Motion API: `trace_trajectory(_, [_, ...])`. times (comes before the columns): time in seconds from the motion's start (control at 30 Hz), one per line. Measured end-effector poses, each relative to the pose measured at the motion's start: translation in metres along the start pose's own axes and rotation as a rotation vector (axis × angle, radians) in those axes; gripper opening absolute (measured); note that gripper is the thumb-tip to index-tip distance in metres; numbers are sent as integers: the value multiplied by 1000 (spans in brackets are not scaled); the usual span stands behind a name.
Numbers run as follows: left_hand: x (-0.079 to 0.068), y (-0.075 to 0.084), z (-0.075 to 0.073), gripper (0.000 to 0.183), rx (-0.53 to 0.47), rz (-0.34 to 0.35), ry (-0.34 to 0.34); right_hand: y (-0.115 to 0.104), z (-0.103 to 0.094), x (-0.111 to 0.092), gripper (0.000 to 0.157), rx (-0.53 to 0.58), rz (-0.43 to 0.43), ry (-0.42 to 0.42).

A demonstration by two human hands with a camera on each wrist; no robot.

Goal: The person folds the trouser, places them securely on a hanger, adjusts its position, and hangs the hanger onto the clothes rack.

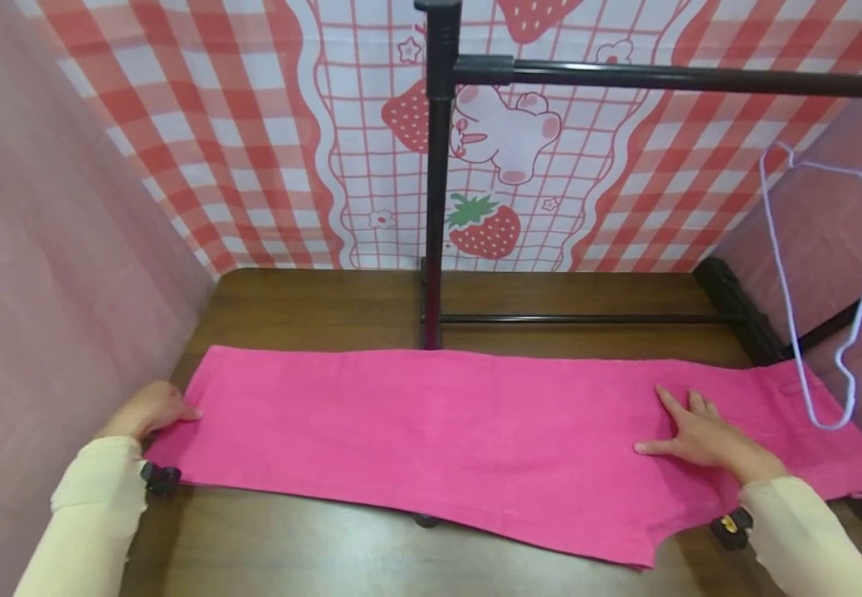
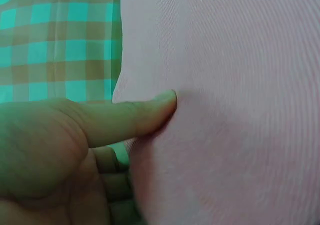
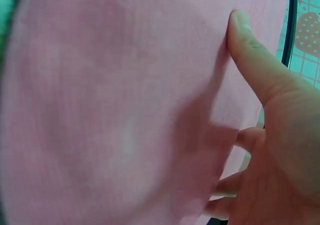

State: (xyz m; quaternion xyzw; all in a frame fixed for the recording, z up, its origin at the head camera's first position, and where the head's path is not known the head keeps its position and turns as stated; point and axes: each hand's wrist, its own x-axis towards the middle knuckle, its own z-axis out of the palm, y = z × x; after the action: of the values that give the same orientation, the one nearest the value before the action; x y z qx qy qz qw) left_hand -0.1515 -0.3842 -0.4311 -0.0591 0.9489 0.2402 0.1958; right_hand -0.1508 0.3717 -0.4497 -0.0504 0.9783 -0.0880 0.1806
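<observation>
A pair of bright pink trousers [image 1: 416,423], folded lengthwise, lies across the wooden table with the leg hems at the left and the waist end at the right. At the hem end, my left hand [image 1: 148,410] pinches the cloth. The left wrist view has its thumb [image 2: 135,119] on top of the fabric, the other fingers [image 2: 117,185] under or behind the edge. My right hand [image 1: 707,439] rests on the upper part of the trousers with fingers spread; in the right wrist view its thumb [image 3: 257,60] lies straight along the cloth.
A black metal rack [image 1: 438,182] stands behind the trousers, its crossbar running right. A lavender wire hanger [image 1: 777,240] hangs at the right, in front of the waist end. Pink curtains [image 1: 50,249] flank the wooden table [image 1: 311,311]; a strawberry-checked cloth [image 1: 251,141] covers the back.
</observation>
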Motion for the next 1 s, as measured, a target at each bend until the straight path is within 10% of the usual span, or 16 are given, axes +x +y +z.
trace_trajectory(0.37, [3, 2, -6, 44, -197, 15, 64, -15, -17, 18, 126, 41, -45, -92])
trace_trajectory(1.0, [-4, 8, -6, 17, -313, 8, -61, -20, -19, 25, 136, 33, 31, -166])
